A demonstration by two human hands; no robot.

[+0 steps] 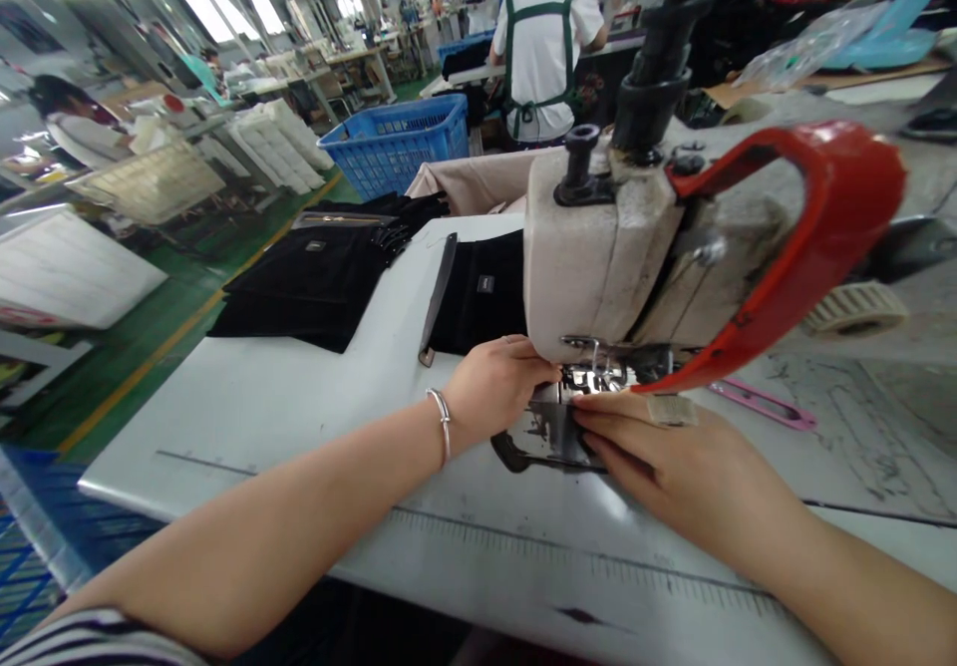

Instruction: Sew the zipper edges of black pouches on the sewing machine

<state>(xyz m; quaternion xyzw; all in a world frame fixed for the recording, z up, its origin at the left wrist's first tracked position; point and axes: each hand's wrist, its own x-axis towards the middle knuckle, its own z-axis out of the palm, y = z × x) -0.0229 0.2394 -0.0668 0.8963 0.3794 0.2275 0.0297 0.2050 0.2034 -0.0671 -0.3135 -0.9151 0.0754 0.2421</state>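
Note:
A black fabric piece (468, 312) with a small label lies on the bed of a sewing machine (575, 257), partly hidden behind the machine head. A dark strip with a metal end (428, 347) runs along its left side. My left hand (493, 392), with a bracelet at the wrist, is closed at the near edge of this fabric, fingertips beside the presser foot (594, 379). On the other side, my right hand (665, 452) lies flat with fingers stretched toward the needle area. Its fingertips touch down by the metal plate (549, 427); any cloth under them is hidden.
Stacked black fabric pieces (299, 282) lie on the table's left. A red curved guard (822, 207) arches over the machine's right side. A pink slotted tool (767, 405) lies behind my right hand. Beyond are a blue basket (404, 143) and a person in a white shirt (542, 43).

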